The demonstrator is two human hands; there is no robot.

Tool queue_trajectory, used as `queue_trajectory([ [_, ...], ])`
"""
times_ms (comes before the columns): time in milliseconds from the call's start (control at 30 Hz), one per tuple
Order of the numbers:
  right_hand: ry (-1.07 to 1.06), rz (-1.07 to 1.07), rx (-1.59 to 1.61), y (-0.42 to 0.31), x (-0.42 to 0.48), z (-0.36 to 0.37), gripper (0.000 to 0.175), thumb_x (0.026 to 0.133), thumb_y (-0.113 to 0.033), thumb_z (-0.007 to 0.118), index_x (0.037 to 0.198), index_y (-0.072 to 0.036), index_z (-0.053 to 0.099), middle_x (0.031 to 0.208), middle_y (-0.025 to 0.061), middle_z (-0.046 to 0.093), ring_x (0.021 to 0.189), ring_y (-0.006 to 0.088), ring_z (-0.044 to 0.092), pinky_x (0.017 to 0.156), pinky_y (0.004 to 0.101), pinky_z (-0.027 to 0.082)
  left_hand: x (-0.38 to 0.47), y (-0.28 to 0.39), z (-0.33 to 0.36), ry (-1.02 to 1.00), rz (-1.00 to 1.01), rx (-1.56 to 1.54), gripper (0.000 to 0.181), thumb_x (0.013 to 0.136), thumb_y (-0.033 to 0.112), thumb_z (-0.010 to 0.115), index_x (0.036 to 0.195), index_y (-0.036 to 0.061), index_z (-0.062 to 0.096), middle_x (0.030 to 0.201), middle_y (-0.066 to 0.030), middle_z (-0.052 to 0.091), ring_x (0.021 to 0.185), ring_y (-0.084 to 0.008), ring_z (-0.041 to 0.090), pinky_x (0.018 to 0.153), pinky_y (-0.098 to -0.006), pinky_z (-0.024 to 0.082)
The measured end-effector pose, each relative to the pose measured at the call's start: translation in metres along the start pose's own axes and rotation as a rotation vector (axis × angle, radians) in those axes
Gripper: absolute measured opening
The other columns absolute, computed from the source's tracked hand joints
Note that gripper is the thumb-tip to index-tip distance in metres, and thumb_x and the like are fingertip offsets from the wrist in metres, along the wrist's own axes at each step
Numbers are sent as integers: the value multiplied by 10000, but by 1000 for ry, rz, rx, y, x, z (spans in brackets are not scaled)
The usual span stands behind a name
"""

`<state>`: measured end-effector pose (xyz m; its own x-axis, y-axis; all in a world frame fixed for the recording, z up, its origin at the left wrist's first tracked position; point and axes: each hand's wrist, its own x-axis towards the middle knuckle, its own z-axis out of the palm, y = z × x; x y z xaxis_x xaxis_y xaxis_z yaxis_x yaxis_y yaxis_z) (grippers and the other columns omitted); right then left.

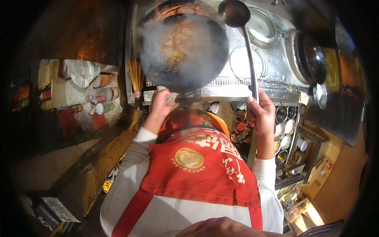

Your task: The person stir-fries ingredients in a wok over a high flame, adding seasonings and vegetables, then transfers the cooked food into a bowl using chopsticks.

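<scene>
A large dark wok point(204, 65) sits on the range, steaming, with browned food point(176, 44) in its middle. At the wok's near rim, my left hand point(162, 103) is closed on a folded pale cloth point(171, 97); whether it also grips a wok handle cannot be told. My right hand point(261, 114) holds the long metal handle of a ladle point(234, 13), whose bowl is raised to the right of the wok, apart from it.
A bamboo wok brush point(136, 77) stands left of the wok. Right are a round metal lid or pan point(260, 26), a dark pot point(316, 57) and seasoning bowls point(279, 130). Bottles point(108, 94) occupy a left shelf.
</scene>
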<state>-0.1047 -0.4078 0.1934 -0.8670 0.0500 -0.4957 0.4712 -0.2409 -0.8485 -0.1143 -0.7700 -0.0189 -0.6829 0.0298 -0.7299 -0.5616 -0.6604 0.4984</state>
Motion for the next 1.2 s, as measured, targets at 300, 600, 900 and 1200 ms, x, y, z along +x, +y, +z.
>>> queue_trajectory([
  [300, -73, 13, 95, 0, -14, 8, 354, 1035, -106, 688, 1364, -32, 578, 701, -41, 511, 443, 45, 393, 373, 221, 318, 22, 36, 52, 10, 58, 228, 122, 946, 53, 602, 891, 146, 545, 889, -29, 623, 757, -133, 651, 545, -293, 484],
  [600, -40, -109, -182, -1, 1, 35, 390, 1033, -23, 605, 1420, -13, 554, 751, -24, 566, 518, 52, 493, 430, 213, 371, 27, 33, 39, 20, 65, 138, 116, 913, 89, 586, 834, 155, 532, 751, -16, 598, 608, -132, 603, 450, -271, 367],
  [900, -47, -457, -1265, 5, 121, 88, 520, 934, -119, 682, 1432, 11, 613, 935, 210, 758, 737, 242, 722, 707, 375, 563, 124, 53, 82, 27, 38, 141, 111, 932, 157, 634, 842, 117, 584, 805, -26, 646, 654, -153, 621, 516, -311, 438],
  [1200, -140, -352, -1355, 16, 200, 127, 540, 913, -100, 646, 1445, -14, 614, 1110, 305, 719, 1051, 424, 718, 901, 435, 557, 126, 54, 82, 39, 16, 126, 106, 922, 206, 668, 949, 107, 644, 864, -27, 685, 701, -179, 653, 543, -361, 507],
])
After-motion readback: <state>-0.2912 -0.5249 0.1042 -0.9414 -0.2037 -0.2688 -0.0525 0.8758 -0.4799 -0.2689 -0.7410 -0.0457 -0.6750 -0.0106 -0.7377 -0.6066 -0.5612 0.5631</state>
